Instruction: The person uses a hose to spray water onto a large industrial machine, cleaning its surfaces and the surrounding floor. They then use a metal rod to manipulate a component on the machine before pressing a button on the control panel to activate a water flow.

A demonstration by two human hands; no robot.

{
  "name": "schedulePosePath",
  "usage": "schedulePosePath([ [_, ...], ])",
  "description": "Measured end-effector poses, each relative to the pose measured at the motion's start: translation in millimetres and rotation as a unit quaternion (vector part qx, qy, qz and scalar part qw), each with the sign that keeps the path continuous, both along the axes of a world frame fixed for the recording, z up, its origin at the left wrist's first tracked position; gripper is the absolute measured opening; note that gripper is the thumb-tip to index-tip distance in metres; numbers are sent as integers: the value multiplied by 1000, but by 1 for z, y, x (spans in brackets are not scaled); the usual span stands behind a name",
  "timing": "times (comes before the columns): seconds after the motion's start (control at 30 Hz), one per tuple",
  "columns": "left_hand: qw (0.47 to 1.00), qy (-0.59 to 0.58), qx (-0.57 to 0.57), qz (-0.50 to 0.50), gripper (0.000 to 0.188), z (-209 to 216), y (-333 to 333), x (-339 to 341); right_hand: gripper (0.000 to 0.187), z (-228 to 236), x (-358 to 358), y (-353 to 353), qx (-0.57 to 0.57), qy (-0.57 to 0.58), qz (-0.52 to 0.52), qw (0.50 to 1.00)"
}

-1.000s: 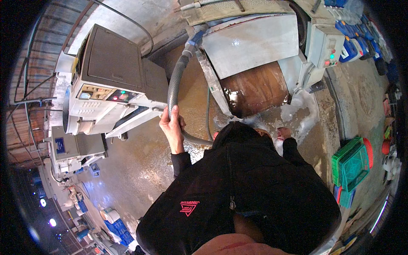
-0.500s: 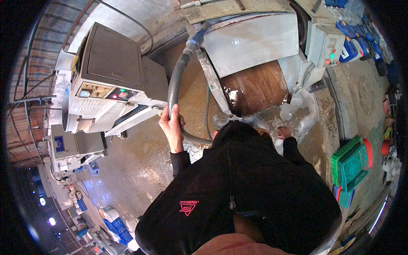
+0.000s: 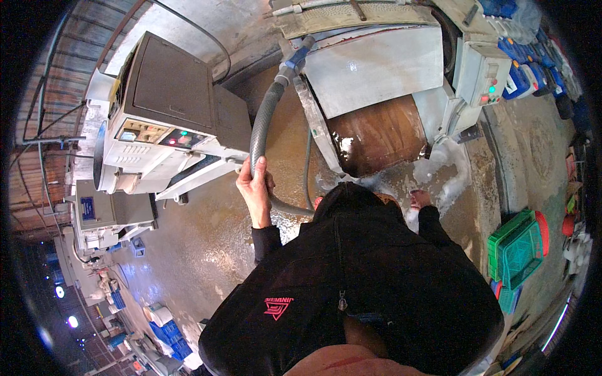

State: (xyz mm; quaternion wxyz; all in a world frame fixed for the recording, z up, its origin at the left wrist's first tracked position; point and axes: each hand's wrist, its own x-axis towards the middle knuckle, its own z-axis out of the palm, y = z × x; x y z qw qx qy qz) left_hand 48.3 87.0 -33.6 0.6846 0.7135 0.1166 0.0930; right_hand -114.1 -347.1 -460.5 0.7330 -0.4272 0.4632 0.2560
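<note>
My left hand (image 3: 254, 191) is wrapped around a thick grey ribbed hose (image 3: 263, 119), thumb lying along it. From there the hose rises to a blue-handled valve (image 3: 296, 59) at the machine's upper left corner. Its lower run bends right and disappears behind my black jacket. Low on the right, my right hand (image 3: 420, 199) hangs beside the foam with its fingers curled; what is in them, if anything, is hidden. Ahead stands a white-panelled machine (image 3: 376, 69) with a wet brown surface (image 3: 379, 138) in its opening.
White foam (image 3: 454, 178) lies on the wet floor (image 3: 213, 232) below the machine. A grey cabinet machine (image 3: 169, 88) with lit buttons stands left. At right are a control box (image 3: 486, 72), green plastic baskets (image 3: 515, 244) and blue jugs (image 3: 523, 69). A thinner hose (image 3: 307, 166) hangs near the machine.
The view has shifted slightly, so the surroundings sit a little differently. My left hand keeps its hold on the hose; my right hand has hardly moved.
</note>
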Motion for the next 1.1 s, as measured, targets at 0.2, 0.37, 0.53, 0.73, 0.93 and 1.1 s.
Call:
schedulePosePath([
  [0.2,1000,0,-12,-1,16,-4,1,1,24,-39,-9,-24,313,-76,-5,947],
  [0.37,1000,-4,-11,2,17,-3,0,1,22,-26,-8,-10,22,21,3,1000],
  [0.53,1000,-2,-6,0,18,-5,1,0,18,-34,-11,-17,83,-22,6,996],
  [0.73,1000,1,-3,7,20,-2,-2,-1,19,-30,-6,-18,35,-6,27,999],
  [0.93,1000,0,-9,-2,22,-2,-4,1,19,-14,-11,-19,-16,25,6,1000],
  [1.1,1000,-3,1,10,22,0,-2,-5,14,13,4,9,23,3,-19,1000],
])
